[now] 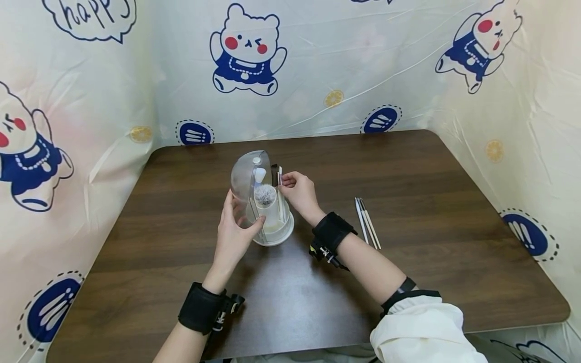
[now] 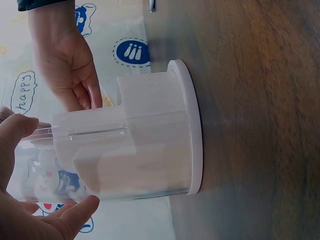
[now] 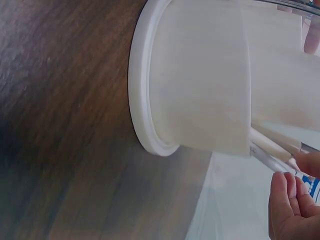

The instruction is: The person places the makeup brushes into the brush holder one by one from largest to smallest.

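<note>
A white round brush holder [image 1: 287,235] with a see-through domed cover [image 1: 242,174] stands upright on the table. My left hand [image 1: 232,237] grips the cover's side, thumb and fingers spread around it, as the left wrist view also shows. At the holder's right side, my right hand [image 1: 301,194] pinches a slim makeup brush among those standing there. Light brush handles [image 3: 272,145] rise from a white compartment [image 3: 200,80] close to the right fingertips. A dark-bristled brush [image 1: 275,174] stands beside them. Inside the holder is a white cup with a speckled grey-white top [image 1: 265,195].
Several slim light sticks [image 1: 368,222] lie together on the brown wooden table [image 1: 431,201], right of the holder. A printed sheet [image 1: 317,60] with bear figures hangs behind and beside the table. Black bands with small cameras [image 1: 333,234] wrap both wrists.
</note>
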A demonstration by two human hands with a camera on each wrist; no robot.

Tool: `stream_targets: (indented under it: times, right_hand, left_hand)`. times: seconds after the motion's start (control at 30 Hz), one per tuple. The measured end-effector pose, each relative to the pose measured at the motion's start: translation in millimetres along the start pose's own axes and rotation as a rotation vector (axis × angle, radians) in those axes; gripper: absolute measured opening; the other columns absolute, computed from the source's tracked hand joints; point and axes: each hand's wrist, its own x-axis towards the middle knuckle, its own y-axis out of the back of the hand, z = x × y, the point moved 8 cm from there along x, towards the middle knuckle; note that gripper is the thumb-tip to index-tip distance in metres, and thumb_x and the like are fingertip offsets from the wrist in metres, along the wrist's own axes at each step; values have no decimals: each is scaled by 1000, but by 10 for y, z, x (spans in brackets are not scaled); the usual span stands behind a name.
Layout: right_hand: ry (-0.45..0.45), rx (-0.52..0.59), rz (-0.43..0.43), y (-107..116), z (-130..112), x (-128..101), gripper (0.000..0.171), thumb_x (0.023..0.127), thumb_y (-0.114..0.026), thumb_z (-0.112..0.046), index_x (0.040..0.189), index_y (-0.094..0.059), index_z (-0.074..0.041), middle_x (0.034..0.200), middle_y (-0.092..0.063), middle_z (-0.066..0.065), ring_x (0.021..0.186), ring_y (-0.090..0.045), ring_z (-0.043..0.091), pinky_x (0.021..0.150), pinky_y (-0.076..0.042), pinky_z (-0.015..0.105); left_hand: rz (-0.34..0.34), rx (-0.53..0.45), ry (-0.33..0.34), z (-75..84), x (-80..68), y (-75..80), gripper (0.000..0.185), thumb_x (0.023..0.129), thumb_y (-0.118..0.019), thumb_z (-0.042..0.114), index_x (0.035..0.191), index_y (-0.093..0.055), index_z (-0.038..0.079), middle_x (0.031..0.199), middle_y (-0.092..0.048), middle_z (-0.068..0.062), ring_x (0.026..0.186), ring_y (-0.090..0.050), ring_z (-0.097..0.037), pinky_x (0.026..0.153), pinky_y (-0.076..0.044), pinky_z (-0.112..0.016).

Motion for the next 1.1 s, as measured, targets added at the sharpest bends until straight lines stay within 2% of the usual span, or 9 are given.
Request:
stream_targets:
  times: [0.2,0.43,0.7,0.9,1.0,1.1]
  right_hand:
    - [-39,-24,18,136,26,42,24,88,-65,-10,107,-66,3,103,-69,18,95,-66,27,82,-56,32]
    - [-108,-70,84,484,223,112,22,89,-64,-13,106,-68,1,102,-70,17,93,-66,27,77,-54,30]
    - [-170,-295,131,1074,641,90,24,88,-58,-9,106,-68,3,104,-70,21,95,-65,32,85,-53,38]
    - [-280,-418,69,1366,997,-17,24,89,-53,-9,102,-68,4,108,-67,23,100,-62,37,90,-51,45]
    - [-308,-478,6,1422,1112,-63,21,87,-51,-7,90,-69,4,95,-68,21,83,-62,33,77,-52,40]
    - [-352,-530,-67,1438,1208,-104,22,88,-53,-7,69,-62,-1,66,-57,8,60,-49,20,61,-43,29]
  left_hand:
    - [-2,3,7,-13,-1,15,98,81,-75,18,154,-10,20,150,-31,-17,138,-37,-34,109,-43,-47]
    - [-1,1,14,-29,-3,28,98,81,-75,18,154,-10,20,150,-32,-16,138,-37,-33,110,-42,-47]
    - [-3,-1,14,-37,-5,11,99,81,-75,19,154,-10,19,151,-31,-17,139,-36,-33,110,-42,-46]
    - [9,-6,1,-19,-4,20,98,81,-75,18,154,-11,19,148,-35,-16,137,-38,-33,109,-43,-46]
    - [5,-2,0,-14,-3,14,98,81,-75,18,154,-11,19,148,-34,-16,137,-38,-33,109,-43,-46]
    - [1,2,1,-12,-2,5,98,81,-75,19,154,-11,18,149,-34,-16,137,-38,-33,109,-43,-46]
